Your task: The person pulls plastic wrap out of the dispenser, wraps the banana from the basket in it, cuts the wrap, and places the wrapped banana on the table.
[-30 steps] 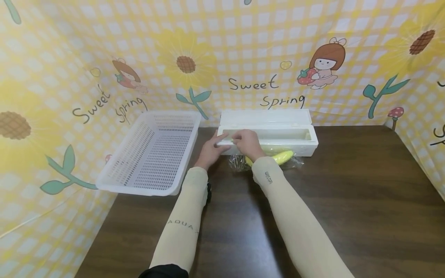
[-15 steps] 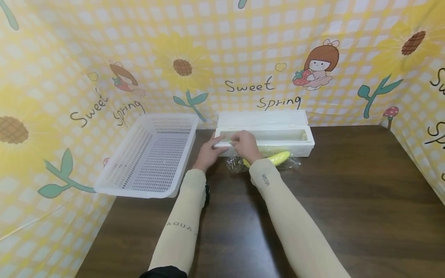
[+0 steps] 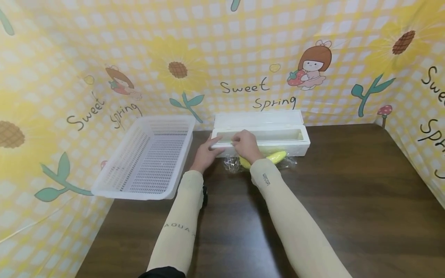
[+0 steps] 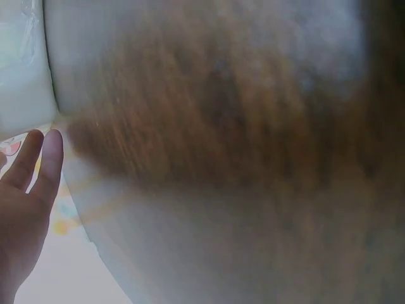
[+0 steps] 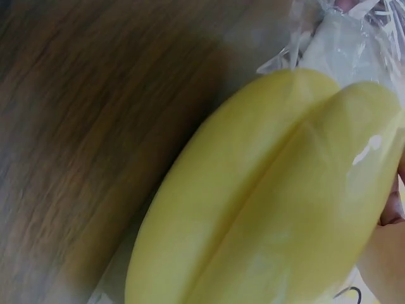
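Left hand: your left hand (image 3: 206,152) lies at the left end of the white dispenser box (image 3: 278,139), fingers straight and relaxed, tips touching its front edge; it grips nothing.
Right hand: your right hand (image 3: 246,143) sits on the box's front rim just beside the left hand, fingers curled at the rim. Whether they pinch the film there, you cannot tell from the head view.
Hands together: the two hands are close, nearly touching, at the box's left half.
Dispenser box: at 12 o'clock from you, against the back wall, lid (image 3: 257,118) standing open behind the trough.
Banana: the yellow banana (image 3: 276,157) lies on the table just in front of the box, at 1 o'clock from your right wrist, partly hidden by your forearm. The right wrist view shows it close up (image 5: 278,202).
Film: crinkled clear film (image 3: 232,164) lies around and under the banana, touching it.
Basket: the white perforated basket (image 3: 146,154) stands at 10 o'clock, just left of the box, its near edge past the table's corner.
Table: dark wood table (image 3: 347,200).
Left wrist view: blurred; only fingertips (image 4: 50,152) against a pale surface can be made out.
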A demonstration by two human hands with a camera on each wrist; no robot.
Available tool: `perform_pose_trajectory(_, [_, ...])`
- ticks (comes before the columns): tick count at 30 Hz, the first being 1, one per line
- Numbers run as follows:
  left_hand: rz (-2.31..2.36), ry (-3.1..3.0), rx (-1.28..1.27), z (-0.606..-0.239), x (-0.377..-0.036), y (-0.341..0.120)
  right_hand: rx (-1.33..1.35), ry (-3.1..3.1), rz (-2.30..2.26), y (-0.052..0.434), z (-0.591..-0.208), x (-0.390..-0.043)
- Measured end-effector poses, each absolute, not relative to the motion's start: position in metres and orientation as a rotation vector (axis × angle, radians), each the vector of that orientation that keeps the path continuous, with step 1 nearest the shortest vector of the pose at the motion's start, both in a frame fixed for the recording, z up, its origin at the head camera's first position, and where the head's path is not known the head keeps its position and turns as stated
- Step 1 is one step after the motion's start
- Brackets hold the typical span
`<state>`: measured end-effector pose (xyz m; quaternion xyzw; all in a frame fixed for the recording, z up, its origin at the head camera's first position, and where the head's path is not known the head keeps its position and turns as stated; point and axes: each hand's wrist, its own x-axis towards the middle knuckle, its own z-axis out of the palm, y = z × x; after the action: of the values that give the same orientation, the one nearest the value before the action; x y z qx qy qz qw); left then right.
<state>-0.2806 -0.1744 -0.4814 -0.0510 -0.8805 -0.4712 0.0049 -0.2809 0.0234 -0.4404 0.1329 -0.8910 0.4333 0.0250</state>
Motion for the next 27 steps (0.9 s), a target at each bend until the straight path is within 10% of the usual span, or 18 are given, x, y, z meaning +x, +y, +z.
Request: perform_pose_trajectory(27, [-1.458,-2.789,-0.150,-0.480,-0.279,-0.173,0.401,-2.795,1.297,0.073,-0.440,-0.277])
